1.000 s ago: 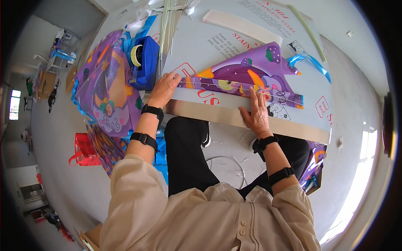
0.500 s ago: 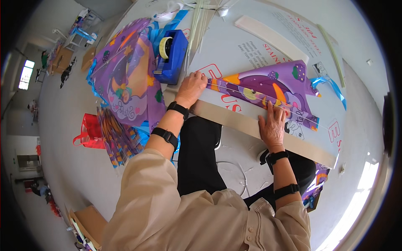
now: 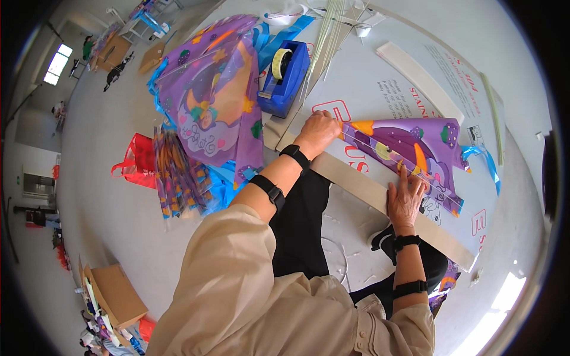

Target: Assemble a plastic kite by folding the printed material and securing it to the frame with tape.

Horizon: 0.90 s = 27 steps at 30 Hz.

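The purple printed sheet point(image 3: 432, 135) lies right of the tape dispenser point(image 3: 291, 83): lower edge apparently folded, upper part unfolded. The left hand point(image 3: 319, 132) pinches its dispenser-side end; the right hand point(image 3: 406, 199) rests on it, fingers spread.

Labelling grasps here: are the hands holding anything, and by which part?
Left hand appears to hold the purple sheet by its narrow left end. Right hand shows no grip: outstretched fingers rest on the near edge, toward the right end.

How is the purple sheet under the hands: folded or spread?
Folded: the purple sheet lies as a wedge, its design cut off along the edge under the left hand and right hand.
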### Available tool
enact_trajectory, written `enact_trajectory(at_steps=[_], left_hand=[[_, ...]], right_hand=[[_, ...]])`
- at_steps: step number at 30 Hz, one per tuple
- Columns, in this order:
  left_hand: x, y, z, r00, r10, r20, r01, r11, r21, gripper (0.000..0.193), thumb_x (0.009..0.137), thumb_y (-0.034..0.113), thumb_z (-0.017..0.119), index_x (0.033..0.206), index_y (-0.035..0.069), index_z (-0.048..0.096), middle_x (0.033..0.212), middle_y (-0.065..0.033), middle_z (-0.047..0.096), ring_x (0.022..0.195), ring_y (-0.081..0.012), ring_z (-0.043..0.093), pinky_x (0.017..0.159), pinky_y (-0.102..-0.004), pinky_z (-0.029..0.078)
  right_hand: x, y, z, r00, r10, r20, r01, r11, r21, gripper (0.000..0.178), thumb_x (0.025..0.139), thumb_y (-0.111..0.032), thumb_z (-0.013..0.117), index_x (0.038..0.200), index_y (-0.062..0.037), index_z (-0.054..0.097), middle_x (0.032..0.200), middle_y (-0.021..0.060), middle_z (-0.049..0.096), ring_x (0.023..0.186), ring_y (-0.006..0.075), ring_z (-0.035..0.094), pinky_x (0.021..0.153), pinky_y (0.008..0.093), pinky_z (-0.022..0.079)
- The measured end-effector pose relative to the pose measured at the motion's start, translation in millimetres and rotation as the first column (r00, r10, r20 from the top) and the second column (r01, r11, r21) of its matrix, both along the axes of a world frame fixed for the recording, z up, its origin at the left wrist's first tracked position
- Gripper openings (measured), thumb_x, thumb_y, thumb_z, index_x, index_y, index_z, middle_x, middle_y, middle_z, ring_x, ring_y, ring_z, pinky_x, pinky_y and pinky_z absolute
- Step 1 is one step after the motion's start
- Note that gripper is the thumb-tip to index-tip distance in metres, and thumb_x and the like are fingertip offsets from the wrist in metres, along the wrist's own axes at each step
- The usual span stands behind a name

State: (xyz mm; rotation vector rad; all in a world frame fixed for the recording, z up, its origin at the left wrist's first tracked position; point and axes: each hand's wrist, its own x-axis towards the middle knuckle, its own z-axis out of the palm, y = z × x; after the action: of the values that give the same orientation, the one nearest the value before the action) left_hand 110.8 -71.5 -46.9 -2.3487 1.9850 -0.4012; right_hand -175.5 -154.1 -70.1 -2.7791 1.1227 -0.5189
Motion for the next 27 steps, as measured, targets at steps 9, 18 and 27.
enact_trajectory(at_steps=[9,18,27], left_hand=[[104.9,59.5,57.6,0.589,0.331,-0.738,-0.742,0.583,-0.331,0.007,0.073,0.003,0.059,0.073,-0.004,0.061,0.075,-0.0187,0.062,0.069,-0.0337,0.058,0.063,-0.0430,0.046],[136.3,57.2,55.9,-0.150,0.079,-0.985,-0.816,0.553,0.169,0.005,0.070,0.003,0.065,0.071,0.001,0.060,0.066,-0.0069,0.058,0.059,-0.0173,0.056,0.055,-0.0374,0.048],[129.1,88.2,40.1,-0.433,-0.269,-0.860,-0.811,0.534,0.241,0.008,0.071,0.004,0.066,0.071,0.006,0.059,0.063,-0.0013,0.050,0.059,-0.0138,0.050,0.059,-0.0370,0.046]], right_hand=[[-0.5,0.8,1.9,1.000,-0.004,-0.005,0.005,1.000,0.018,0.058,0.083,-0.022,0.061,0.136,-0.0068,0.042,0.108,0.0139,0.043,0.105,0.0322,0.043,0.097,0.0456,0.034],[-0.5,0.2,0.0,1.000,-0.016,-0.022,0.016,1.000,-0.002,0.058,0.083,-0.023,0.060,0.135,-0.0063,0.042,0.108,0.0140,0.043,0.106,0.0320,0.043,0.096,0.0458,0.035],[-0.1,0.5,1.1,1.000,-0.023,-0.011,0.023,1.000,0.008,0.057,0.083,-0.023,0.060,0.135,-0.0065,0.042,0.107,0.0136,0.043,0.106,0.0320,0.043,0.097,0.0464,0.034]])
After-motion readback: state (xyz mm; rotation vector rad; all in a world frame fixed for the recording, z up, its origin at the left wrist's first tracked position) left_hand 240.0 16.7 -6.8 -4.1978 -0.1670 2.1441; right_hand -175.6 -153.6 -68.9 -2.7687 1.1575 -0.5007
